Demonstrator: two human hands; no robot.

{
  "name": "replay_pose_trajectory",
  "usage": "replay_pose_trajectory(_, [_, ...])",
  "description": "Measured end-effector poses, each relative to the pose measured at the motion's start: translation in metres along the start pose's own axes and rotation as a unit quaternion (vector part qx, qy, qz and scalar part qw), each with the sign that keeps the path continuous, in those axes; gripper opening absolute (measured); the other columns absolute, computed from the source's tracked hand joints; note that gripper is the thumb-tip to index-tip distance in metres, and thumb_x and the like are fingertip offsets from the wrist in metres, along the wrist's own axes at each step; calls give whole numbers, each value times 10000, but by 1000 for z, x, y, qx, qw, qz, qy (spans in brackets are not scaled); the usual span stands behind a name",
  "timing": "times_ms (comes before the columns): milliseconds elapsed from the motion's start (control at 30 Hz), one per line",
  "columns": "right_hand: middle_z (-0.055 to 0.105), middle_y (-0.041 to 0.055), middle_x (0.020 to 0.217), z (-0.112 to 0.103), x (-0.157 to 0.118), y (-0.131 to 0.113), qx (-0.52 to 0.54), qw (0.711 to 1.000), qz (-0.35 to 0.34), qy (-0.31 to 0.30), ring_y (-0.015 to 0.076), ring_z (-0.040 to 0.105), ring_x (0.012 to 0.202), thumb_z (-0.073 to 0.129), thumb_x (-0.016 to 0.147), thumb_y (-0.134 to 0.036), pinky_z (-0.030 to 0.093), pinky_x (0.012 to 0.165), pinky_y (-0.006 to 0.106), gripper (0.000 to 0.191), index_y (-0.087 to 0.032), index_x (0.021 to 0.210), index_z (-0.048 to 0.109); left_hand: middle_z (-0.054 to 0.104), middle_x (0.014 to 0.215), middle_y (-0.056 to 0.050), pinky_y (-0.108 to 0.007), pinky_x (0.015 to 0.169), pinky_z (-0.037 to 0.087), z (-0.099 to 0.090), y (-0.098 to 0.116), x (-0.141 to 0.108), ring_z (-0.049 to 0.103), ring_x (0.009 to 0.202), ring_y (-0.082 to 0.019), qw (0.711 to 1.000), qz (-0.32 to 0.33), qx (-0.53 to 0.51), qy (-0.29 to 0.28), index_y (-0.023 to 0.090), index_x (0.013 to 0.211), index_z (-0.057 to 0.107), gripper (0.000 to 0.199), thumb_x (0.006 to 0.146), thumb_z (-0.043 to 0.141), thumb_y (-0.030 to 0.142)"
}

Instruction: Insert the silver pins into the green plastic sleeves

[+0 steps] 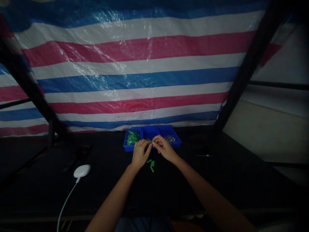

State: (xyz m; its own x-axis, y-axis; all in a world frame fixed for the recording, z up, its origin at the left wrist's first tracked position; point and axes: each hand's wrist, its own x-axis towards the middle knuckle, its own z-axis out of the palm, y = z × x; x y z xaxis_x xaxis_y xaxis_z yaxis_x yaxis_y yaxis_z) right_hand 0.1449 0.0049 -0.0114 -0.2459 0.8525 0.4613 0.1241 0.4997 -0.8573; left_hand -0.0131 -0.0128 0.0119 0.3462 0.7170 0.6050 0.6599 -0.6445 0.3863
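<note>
My left hand and my right hand meet at the front edge of a blue divided tray. Both are closed in a pinch, with a small green piece between their fingertips; its exact kind is too small to make out. Green plastic pieces fill the tray's left compartment. Small shiny metal parts lie in the right one. My fingers partly hide the middle compartment. Several loose green strips rest on the black table just below my hands.
A white round device with a white cable lies on the table at the left. To the right is a dark flat object, perhaps a phone. Behind the tray hangs a striped plastic sheet between black frame posts.
</note>
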Motion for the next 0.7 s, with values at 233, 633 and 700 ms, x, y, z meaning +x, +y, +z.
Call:
replay_pose_trajectory(233, [569, -5, 789, -3, 1, -5, -96, 994, -19, 44, 86, 485, 530, 496, 833, -354, 402, 483, 211, 179, -203, 924, 529, 619, 887, -34, -334, 758, 360, 0, 0, 0, 538, 858, -182, 1000, 1, 4, 7, 199, 914, 591, 192, 895, 424, 291])
replay_pose_trajectory(633, [633, 37, 843, -24, 4, -8, -358, 921, -57, 144, 191, 538, 820, 558, 799, -280, 384, 774, 325, 126, -222, 812, 668, 627, 878, -28, -338, 782, 374, 1, -6, 1, 556, 855, -175, 997, -13, -11, 70, 198, 894, 585, 154, 887, 442, 253])
replay_pose_trajectory(700, [634, 41, 862, -23, 3, -5, -374, 915, -53, 139, 207, 519, 850, 560, 801, -293, 373, 780, 341, 134, -232, 813, 679, 628, 873, -30, -337, 780, 381, 1, -7, 1, 560, 854, -177, 997, -11, -13, 72, 197, 893, 585, 152, 886, 444, 253])
